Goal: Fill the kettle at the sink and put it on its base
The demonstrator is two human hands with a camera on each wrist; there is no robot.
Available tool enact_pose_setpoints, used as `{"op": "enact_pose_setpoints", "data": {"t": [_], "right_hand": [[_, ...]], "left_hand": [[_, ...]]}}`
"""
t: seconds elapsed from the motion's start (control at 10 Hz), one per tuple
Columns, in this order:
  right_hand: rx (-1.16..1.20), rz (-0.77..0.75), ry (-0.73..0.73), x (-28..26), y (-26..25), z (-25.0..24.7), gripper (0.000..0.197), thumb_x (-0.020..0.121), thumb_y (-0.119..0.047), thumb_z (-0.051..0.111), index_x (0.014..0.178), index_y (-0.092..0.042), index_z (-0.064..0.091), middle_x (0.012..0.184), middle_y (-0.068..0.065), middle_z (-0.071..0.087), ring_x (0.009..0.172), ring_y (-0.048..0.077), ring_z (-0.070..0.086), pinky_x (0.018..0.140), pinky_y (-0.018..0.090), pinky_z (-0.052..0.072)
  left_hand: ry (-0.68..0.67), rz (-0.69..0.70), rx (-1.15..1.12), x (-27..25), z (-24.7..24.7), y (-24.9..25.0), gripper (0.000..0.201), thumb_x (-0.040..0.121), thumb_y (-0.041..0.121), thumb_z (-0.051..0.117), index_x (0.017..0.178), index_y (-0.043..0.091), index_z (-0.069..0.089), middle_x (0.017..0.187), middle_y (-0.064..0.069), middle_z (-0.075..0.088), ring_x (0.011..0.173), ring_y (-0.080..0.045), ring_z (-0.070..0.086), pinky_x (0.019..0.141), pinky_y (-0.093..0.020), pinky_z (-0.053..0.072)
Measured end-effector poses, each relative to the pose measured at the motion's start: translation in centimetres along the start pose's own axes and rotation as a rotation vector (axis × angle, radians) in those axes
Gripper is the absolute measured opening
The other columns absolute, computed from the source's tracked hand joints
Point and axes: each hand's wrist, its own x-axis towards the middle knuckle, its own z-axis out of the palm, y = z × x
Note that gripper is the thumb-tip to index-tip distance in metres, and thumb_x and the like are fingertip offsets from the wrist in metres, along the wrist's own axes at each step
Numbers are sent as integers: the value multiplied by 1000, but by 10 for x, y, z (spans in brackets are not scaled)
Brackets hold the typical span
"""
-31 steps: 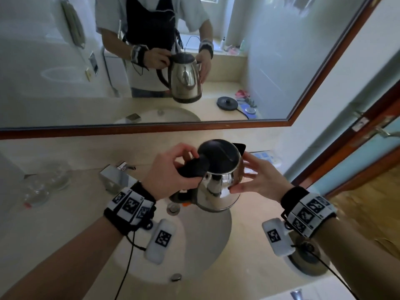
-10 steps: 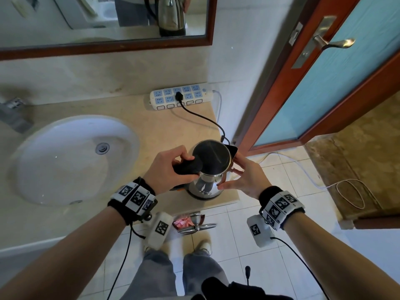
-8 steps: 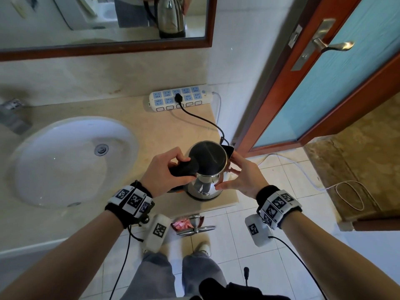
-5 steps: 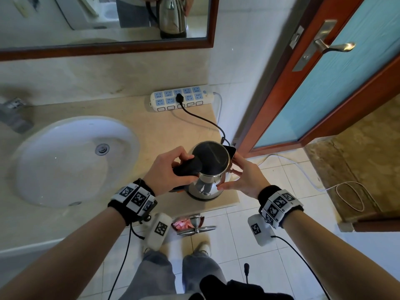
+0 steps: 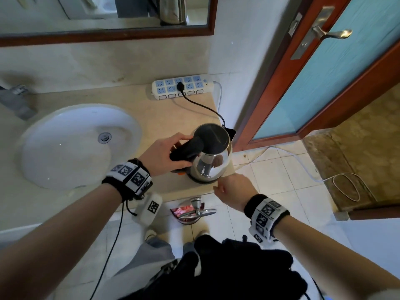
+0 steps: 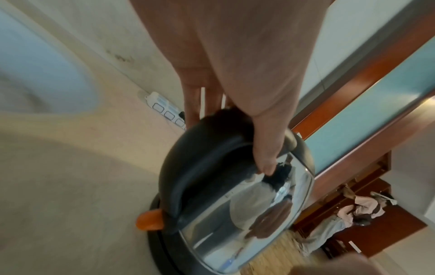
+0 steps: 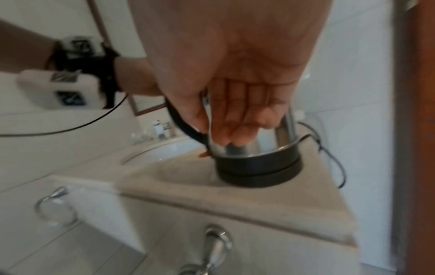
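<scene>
A steel kettle (image 5: 211, 154) with its black lid closed stands on its black base (image 7: 259, 174) at the counter's right front corner. My left hand (image 5: 171, 152) grips the black handle (image 6: 188, 178), thumb over the top. An orange switch (image 6: 150, 219) sticks out under the handle. My right hand (image 5: 231, 189) hovers at the counter's front edge, just off the kettle (image 7: 282, 135), with its fingers (image 7: 235, 121) relaxed and holding nothing. The white sink (image 5: 65, 148) lies to the left.
A black cord (image 5: 201, 107) runs from the base to a power strip (image 5: 181, 87) against the back wall. The faucet (image 5: 17, 102) sits far left. A wooden door (image 5: 324, 83) stands right of the counter. A pedal bin (image 5: 190, 213) is on the floor below.
My right hand has come off the kettle's side and drawn back toward the counter's front edge. The left hand still holds the handle, and the kettle stays in the same spot.
</scene>
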Motion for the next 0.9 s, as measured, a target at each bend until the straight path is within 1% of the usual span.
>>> {"op": "enact_pose_setpoints", "data": {"t": [0.1, 0.2, 0.3, 0.4, 0.5, 0.6, 0.7, 0.8, 0.9], "right_hand": [[13, -168, -136, 5, -33, 26, 52, 88, -25, 50, 140, -25, 45, 120, 12, 67, 104, 35, 64, 80, 36, 52], [24, -144, -207, 27, -59, 48, 82, 83, -20, 53, 153, -27, 12, 142, 16, 50, 115, 36, 59, 89, 40, 53], [21, -103, -195, 44, -72, 57, 88, 83, -13, 54, 154, -28, 4, 155, 13, 31, 129, 38, 48, 102, 44, 47], [16, -60, -189, 55, -82, 58, 81, 85, -6, 50, 153, -23, 10, 138, 12, 54, 112, 34, 63, 92, 41, 52], [-82, -54, -142, 62, -88, 65, 69, 87, -7, 48, 150, -17, 21, 129, 9, 61, 103, 32, 67, 86, 40, 52], [-154, -64, -124, 65, -85, 77, 77, 87, -9, 48, 153, -16, 11, 154, 8, 36, 105, 32, 67, 85, 42, 55], [-201, -66, -171, 68, -82, 80, 83, 87, -8, 50, 155, -22, 4, 161, 4, 19, 122, 33, 57, 94, 47, 51], [-208, -73, -188, 72, -85, 72, 81, 85, -8, 51, 153, -21, 8, 158, 5, 26, 125, 32, 54, 96, 48, 49], [-126, -176, -167, 62, -93, 69, 71, 84, -19, 54, 148, -21, 24, 149, 8, 36, 125, 33, 51, 92, 48, 51]], "left_hand": [[-65, 25, 49, -8, -9, -9, 80, 72, 31, 84, 141, 26, 44, 104, 2, 67, 90, -13, 64, 82, -24, 51], [-64, -2, 127, -25, -16, -22, 71, 78, 28, 79, 140, 21, 44, 102, -2, 65, 94, -18, 62, 83, -31, 52], [-85, -129, 186, -44, -24, -38, 58, 85, 31, 72, 135, 19, 46, 99, -1, 64, 92, -18, 62, 85, -39, 55], [-166, -200, 200, -62, -30, -50, 54, 88, 33, 68, 135, 20, 46, 96, 0, 65, 91, -17, 64, 83, -33, 54], [-211, -243, 204, -76, -34, -60, 48, 89, 34, 66, 133, 22, 48, 94, 2, 66, 91, -15, 64, 82, -29, 51], [-230, -288, 205, -86, -38, -67, 44, 90, 34, 65, 130, 24, 51, 92, 2, 66, 89, -15, 63, 81, -28, 50], [-257, -318, 203, -91, -40, -72, 42, 91, 35, 63, 130, 24, 51, 92, 1, 67, 88, -15, 63, 82, -29, 51], [-261, -342, 201, -91, -36, -72, 42, 91, 35, 63, 130, 24, 51, 91, 1, 67, 89, -15, 63, 85, -31, 52], [-251, -352, 186, -92, -31, -74, 41, 92, 37, 62, 130, 26, 51, 90, 3, 66, 87, -12, 62, 82, -27, 51]]}}
